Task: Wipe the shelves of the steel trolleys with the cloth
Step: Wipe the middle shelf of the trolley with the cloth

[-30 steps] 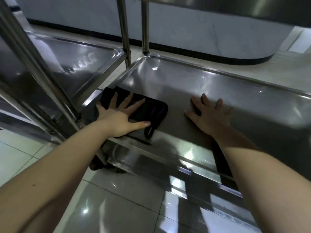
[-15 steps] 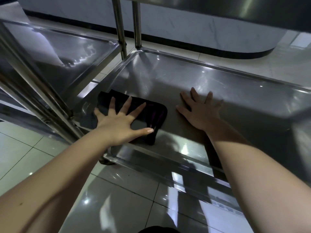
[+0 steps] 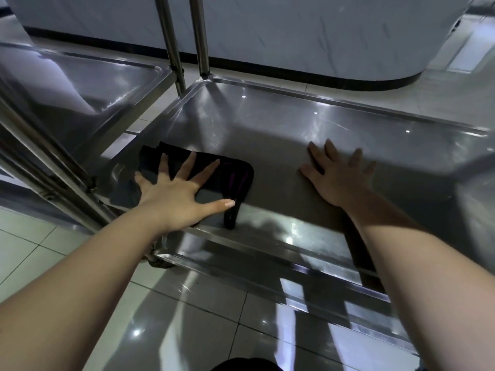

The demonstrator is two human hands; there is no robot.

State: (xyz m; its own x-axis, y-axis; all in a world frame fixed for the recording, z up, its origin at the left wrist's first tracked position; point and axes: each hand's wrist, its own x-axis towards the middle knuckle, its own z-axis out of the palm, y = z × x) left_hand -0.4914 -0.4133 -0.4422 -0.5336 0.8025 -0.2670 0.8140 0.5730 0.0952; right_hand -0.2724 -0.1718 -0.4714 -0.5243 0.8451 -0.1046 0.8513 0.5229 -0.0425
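Presently, the lower shelf (image 3: 267, 121) of the steel trolley is bounded on every visible side by a low raised rim (image 3: 334, 101). Its near-left corner is occupied by the cloth (image 3: 233, 174). Bare steel lies open behind the cloth and to its right, up to the far rim. A second trolley shelf (image 3: 80, 84) is set just beside the left edge. The tiled floor (image 3: 187, 317) is seen below the near rim and in the narrow gap between the two shelves. Two upright posts (image 3: 199, 36) are seen at the far-left corner.

The cloth is dark and folded into a flat pad, with one tail trailing towards the near rim. It is pressed down by the left hand (image 3: 171, 199), with fingers straight and spread wide and the thumb tip beside the tail. The right hand (image 3: 337, 178) is laid flat on bare steel, well apart from the cloth, with fingers spread and nothing held.
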